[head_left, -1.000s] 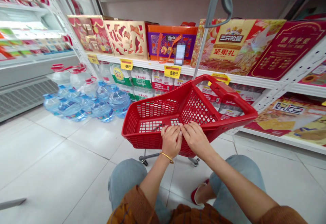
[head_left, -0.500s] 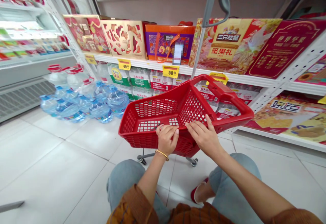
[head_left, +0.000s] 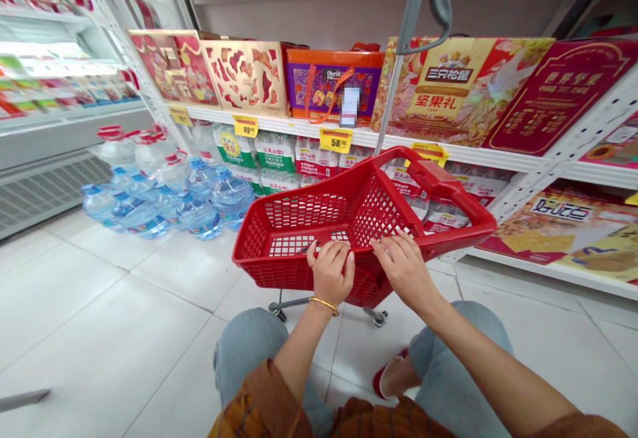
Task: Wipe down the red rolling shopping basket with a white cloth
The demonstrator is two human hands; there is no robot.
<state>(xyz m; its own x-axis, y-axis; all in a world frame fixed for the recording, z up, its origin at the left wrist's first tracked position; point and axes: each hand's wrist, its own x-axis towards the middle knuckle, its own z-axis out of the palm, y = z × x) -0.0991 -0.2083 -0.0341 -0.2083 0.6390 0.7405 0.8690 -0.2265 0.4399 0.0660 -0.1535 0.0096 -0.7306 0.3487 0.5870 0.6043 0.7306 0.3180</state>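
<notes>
Right in front of you, the red shopping cart (head_left: 361, 280) runs lengthwise left to right, handle (head_left: 441, 183) nearer your right hand (head_left: 405, 266). Fingers on that and your left hand (head_left: 332, 272) drape over the near rim (head_left: 359, 252), can't tell how tight.

Left hand (head_left: 333, 272), right hand (head_left: 406, 270) just apart below frame center — backs up, fingers (head_left: 396, 245) bent, forearms (head_left: 481, 351) converging.
</notes>
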